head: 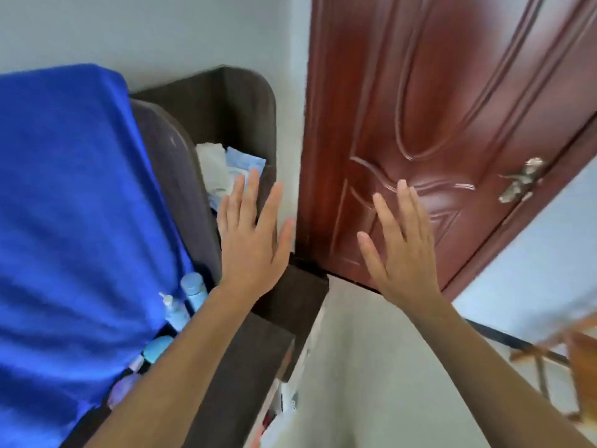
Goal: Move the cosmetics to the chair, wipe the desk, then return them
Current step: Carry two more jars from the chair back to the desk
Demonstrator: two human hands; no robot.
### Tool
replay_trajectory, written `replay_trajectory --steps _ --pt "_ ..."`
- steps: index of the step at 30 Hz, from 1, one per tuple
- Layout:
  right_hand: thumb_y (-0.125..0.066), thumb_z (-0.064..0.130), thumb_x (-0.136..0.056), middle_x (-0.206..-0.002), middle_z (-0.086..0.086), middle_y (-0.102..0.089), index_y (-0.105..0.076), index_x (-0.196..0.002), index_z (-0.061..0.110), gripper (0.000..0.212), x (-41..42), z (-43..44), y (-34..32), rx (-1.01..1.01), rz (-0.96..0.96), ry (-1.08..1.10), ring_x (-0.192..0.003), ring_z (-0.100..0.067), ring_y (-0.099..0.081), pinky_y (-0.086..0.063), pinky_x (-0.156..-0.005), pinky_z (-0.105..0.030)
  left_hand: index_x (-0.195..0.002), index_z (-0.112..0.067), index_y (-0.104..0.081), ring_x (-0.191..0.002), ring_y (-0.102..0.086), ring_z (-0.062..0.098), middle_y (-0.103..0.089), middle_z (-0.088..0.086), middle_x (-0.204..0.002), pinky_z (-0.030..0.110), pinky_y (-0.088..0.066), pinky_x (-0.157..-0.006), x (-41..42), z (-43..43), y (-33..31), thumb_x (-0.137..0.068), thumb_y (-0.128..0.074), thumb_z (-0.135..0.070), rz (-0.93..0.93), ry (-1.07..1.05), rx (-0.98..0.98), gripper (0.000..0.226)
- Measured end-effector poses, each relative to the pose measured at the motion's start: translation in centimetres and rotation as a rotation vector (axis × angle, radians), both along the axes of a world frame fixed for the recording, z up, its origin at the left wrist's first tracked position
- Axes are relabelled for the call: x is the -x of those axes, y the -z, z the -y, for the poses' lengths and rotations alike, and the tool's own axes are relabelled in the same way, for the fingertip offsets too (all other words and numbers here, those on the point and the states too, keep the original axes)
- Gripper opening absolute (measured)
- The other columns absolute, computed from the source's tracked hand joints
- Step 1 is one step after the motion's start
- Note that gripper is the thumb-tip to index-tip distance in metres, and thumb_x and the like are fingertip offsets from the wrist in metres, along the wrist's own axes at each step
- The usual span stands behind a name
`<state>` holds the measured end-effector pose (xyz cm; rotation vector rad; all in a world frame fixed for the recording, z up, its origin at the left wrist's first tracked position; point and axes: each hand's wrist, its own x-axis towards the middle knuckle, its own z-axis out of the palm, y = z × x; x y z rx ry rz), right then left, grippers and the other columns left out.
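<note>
Both my hands are raised with fingers spread and hold nothing. My left hand (252, 234) hovers over the right edge of a dark brown desk (232, 101). My right hand (400, 244) is in front of a reddish wooden door (452, 108). Several cosmetics stand along the desk beside a blue cloth: a light blue bottle (193, 291), a white pump bottle (174, 310), a blue-capped jar (158, 349) and a purplish container (124, 388). My left forearm hides part of them. A white cloth (211, 163) and a light blue packet (245, 161) lie at the desk's far end.
A large blue cloth (71, 205) drapes over something at the left. The door has a metal handle (520, 181). An orange wooden chair (578, 357) shows at the right edge, blurred. A white wall (145, 33) lies behind the desk.
</note>
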<state>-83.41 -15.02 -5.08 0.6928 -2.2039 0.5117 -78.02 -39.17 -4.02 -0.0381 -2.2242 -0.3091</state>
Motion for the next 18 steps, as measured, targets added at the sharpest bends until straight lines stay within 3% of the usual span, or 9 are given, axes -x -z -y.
replay_trajectory --steps 8,15,18 --pt "-0.052 0.040 -0.101 -0.165 -0.016 -0.021 -0.040 -0.153 0.013 0.059 -5.5 -21.1 -0.5 0.102 -0.009 0.420 -0.153 -0.034 -0.017 -0.026 -0.117 -0.059 -0.147 -0.016 -0.047 -0.150 -0.022 0.033 -0.031 0.015 -0.160 0.059 -0.023 -0.115 2.8 -20.3 -2.1 -0.100 -0.047 -0.038 0.056 0.390 0.055 0.051" --pt "-0.052 0.044 -0.101 -0.167 -0.016 -0.013 -0.027 -0.157 0.019 0.066 -12.6 -38.8 1.3 0.099 0.057 0.608 -0.154 -0.034 -0.012 -0.025 -0.117 -0.062 -0.149 -0.020 -0.041 -0.151 -0.020 0.029 -0.026 0.011 -0.162 0.058 -0.020 -0.118 1.0 -39.3 -0.8 -0.098 -0.050 -0.035 0.132 0.593 0.002 0.053" --pt "-0.047 0.048 -0.102 -0.167 -0.015 -0.014 -0.030 -0.157 0.019 0.065 -15.7 -46.8 2.3 0.144 0.109 0.695 -0.155 -0.033 -0.012 -0.026 -0.117 -0.061 -0.149 -0.020 -0.041 -0.150 -0.022 0.032 -0.026 0.012 -0.162 0.058 -0.023 -0.116 -0.2 -48.4 0.3 -0.098 -0.047 -0.038 0.190 0.671 -0.017 0.055"
